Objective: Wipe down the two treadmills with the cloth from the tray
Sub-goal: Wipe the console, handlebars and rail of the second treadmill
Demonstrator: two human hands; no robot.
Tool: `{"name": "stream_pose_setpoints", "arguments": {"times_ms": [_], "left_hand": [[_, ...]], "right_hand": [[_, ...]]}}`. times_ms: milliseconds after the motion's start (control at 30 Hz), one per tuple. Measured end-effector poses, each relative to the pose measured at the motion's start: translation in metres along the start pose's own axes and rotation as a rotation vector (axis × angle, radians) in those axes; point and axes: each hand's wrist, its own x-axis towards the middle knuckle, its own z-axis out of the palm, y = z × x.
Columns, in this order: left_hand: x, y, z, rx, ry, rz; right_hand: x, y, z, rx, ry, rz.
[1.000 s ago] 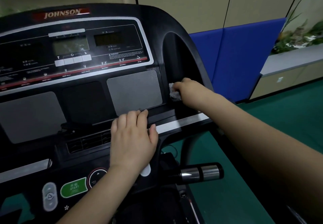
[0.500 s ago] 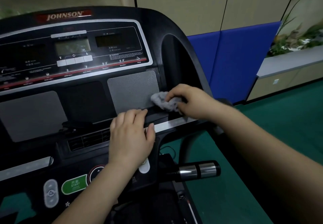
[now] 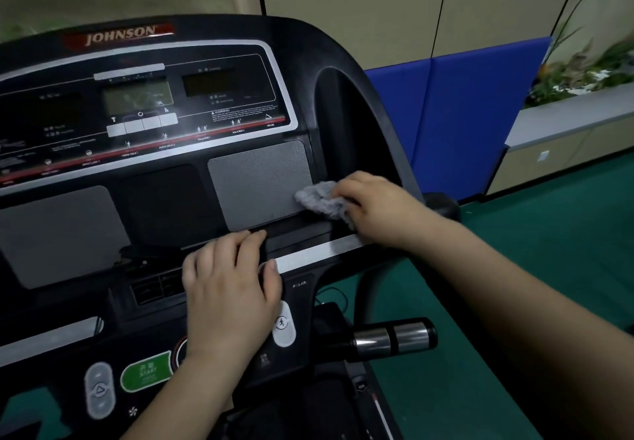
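Note:
A black treadmill console [image 3: 144, 151] with a red JOHNSON badge fills the left of the view. My right hand [image 3: 377, 209] grips a crumpled grey cloth [image 3: 319, 201] and presses it against the lower right corner of the grey mesh panel [image 3: 257, 182]. My left hand [image 3: 230, 288] rests flat on the console's lower ledge, fingers straight, thumb by the silver trim strip [image 3: 319, 251]. Only this one treadmill shows; the tray is out of view.
A green START button [image 3: 145, 371] and grey oval keys sit on the lower console. A chrome-banded handlebar grip [image 3: 394, 336] juts out to the right. Green floor, blue wall padding [image 3: 463, 113] and a planter ledge [image 3: 566, 120] lie beyond.
My right hand has carried the cloth out of the side recess, down and left onto the edge of the mesh panel. My left hand has stayed on the ledge.

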Motion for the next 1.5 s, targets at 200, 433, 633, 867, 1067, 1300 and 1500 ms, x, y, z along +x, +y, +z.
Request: {"name": "stream_pose_setpoints", "arguments": {"times_ms": [200, 433, 633, 867, 1067, 1300, 1500], "left_hand": [[0.0, 0.0, 0.0, 0.01, -0.01, 0.004], [0.0, 0.001, 0.003, 0.031, -0.019, 0.014], [-0.001, -0.001, 0.001, 0.032, 0.008, 0.012], [-0.004, -0.004, 0.003, -0.056, 0.025, 0.036], [-0.003, -0.006, -0.004, -0.284, 0.079, -0.042], [-0.006, -0.032, -0.017, -0.467, 0.13, -0.195], [-0.014, -0.032, -0.018, -0.494, 0.11, -0.16]], "right_hand": [[0.018, 0.013, -0.005, -0.263, -0.042, 0.176], [0.0, -0.03, 0.015, -0.235, 0.101, 0.118], [-0.004, -0.079, 0.053, 0.078, 0.135, -0.149], [-0.032, 0.006, 0.029, -0.009, 0.413, 0.062], [-0.051, 0.029, 0.032, 0.056, 0.612, 0.402], [-0.029, -0.092, 0.087, 0.031, 0.519, -0.067], [-0.032, -0.1, 0.087, -0.023, 0.354, -0.232]]}}
